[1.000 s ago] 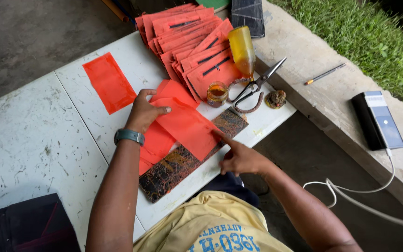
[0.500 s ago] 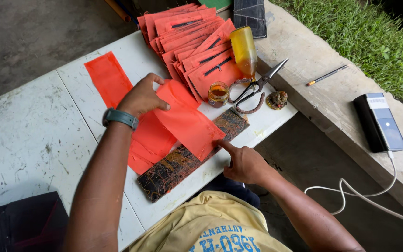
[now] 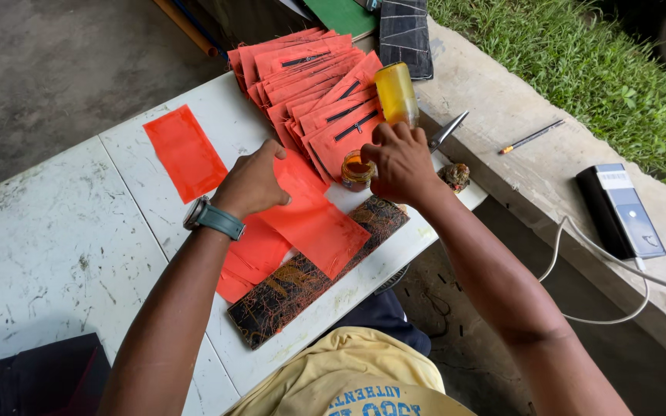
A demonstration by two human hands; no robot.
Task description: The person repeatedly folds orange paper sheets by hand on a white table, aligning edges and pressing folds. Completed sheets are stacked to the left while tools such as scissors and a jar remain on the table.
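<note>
Outdoors, a scuffed white worktop (image 3: 48, 254) stands on bare concrete beside a low concrete ledge (image 3: 533, 177) with grass beyond it. Nearest the person, a dark patterned board (image 3: 302, 281) streaked with orange lies slantwise along the worktop's near edge. Orange sheets (image 3: 310, 223) rest partly on that board. The left hand (image 3: 252, 183), a teal watch (image 3: 213, 218) at its wrist, lies palm down on those sheets, fingers curled loosely and pressing flat, its grip closed on nothing. A single orange sheet (image 3: 185, 152) lies apart to the left of it.

Just beyond the board, the right hand (image 3: 401, 160) is over a small glass jar (image 3: 356, 167) of amber liquid, fingertips bunched at its rim; whether the grip is pinching something there cannot be told. Scissors (image 3: 447, 131) poke out from behind this hand, and a small brown lump (image 3: 456, 176) sits just right of it near the worktop's corner.

Farther back, a yellow bottle (image 3: 395, 94) lies tilted on a fanned stack of orange pouches (image 3: 302, 77) with dark zips. Behind them lie a dark panel (image 3: 404, 35) and a green sheet (image 3: 344, 14). On the ledge to the right sit a pencil (image 3: 532, 136) and a black power bank (image 3: 620, 209) with a white cable (image 3: 580, 262) trailing down.
</note>
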